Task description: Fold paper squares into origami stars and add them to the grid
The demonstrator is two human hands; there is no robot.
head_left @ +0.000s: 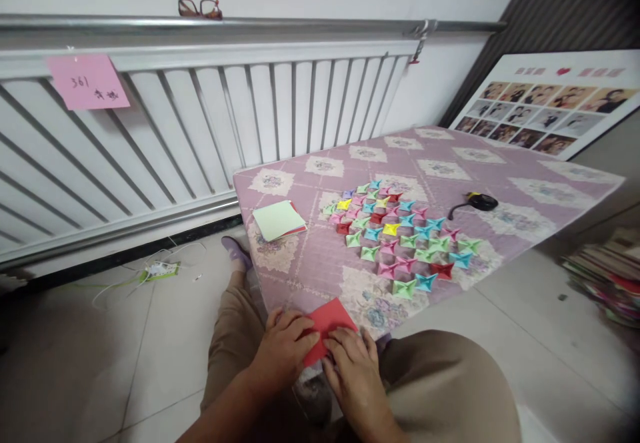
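A sheet of red paper (332, 316) lies at the near edge of the table, partly covered by both hands. My left hand (287, 344) holds its left side, fingers bent over the top. On the right side, my right hand (354, 361) presses the paper with curled fingers close together. Whether the sheet has creases under the fingers is hidden. Beyond the hands, several rows of small folded paper stars (391, 229) in green, blue, pink, red and yellow sit on the cloth. To the left lies a small stack of square paper (278, 220), pale green on top with red showing below.
The table has a purple patterned cloth (310, 266). A black object with a cord (481, 201) lies on its right part. Behind stand a white radiator (295, 109) and a photo board (540, 109). A power strip (161, 270) with cables is on the floor at left.
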